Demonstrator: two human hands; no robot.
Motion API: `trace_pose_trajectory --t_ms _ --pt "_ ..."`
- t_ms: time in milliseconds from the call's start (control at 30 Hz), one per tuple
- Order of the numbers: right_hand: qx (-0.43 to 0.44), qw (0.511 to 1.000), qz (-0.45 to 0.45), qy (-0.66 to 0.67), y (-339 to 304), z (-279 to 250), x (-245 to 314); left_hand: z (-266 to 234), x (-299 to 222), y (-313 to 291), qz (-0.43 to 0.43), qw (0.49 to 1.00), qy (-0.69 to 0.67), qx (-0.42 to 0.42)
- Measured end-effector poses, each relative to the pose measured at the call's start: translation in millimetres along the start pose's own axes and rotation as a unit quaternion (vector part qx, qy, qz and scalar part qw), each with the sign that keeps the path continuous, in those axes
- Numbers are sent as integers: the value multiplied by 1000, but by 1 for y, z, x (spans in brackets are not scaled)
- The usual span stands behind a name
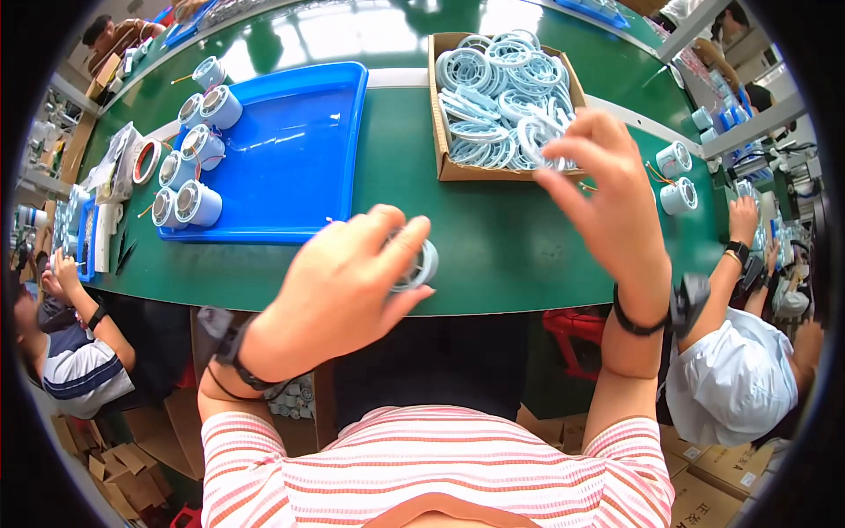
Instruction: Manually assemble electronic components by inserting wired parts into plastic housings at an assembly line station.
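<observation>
My left hand (348,286) is wrapped round a round light-blue plastic housing (426,266) just above the table's near edge. Its fingers cover most of the piece. My right hand (603,180) is at the near right corner of an open cardboard box (488,173). Its thumb and fingertips pinch a light-blue plastic ring (531,141), tilted up over the front wall. Many similar rings (506,84) lie heaped in the box. Left of it rests a blue tray (295,150), with several light-blue cylindrical motor units (198,204) along its left side.
Two more motor units with wires (679,195) stand on the green table (396,132) at the right. A tape roll (147,162) and plastic bags (121,163) lie left of the tray. Co-workers sit on both sides, one in a white cap (731,378) at right.
</observation>
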State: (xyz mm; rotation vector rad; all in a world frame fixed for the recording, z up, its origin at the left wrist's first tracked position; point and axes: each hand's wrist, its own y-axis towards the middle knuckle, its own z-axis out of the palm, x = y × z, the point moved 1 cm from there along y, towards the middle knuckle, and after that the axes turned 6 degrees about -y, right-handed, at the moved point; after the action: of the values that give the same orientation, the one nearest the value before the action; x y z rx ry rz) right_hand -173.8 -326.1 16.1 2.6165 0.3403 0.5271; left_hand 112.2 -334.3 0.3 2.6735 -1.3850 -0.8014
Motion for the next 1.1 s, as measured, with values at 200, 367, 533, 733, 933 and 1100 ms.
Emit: trace_pose_trajectory --t_ms 200,367,533,733,933,1100 --pt "108 992 -71 7 -62 16 24 34 1 2 -63 996 -63 -13" --pt "141 987 21 76 -93 44 9 36 7 -1 -164 946 -280 23" --pt "34 985 103 133 -99 65 23 53 11 4 -243 847 -471 45" --pt "-2 894 129 429 -90 57 36 57 4 16 -291 728 -609 117" --pt "54 947 25 315 -77 54 53 66 7 20 -267 746 -592 145" --pt "76 942 51 323 -76 57 52 73 11 17 -208 786 -568 129"
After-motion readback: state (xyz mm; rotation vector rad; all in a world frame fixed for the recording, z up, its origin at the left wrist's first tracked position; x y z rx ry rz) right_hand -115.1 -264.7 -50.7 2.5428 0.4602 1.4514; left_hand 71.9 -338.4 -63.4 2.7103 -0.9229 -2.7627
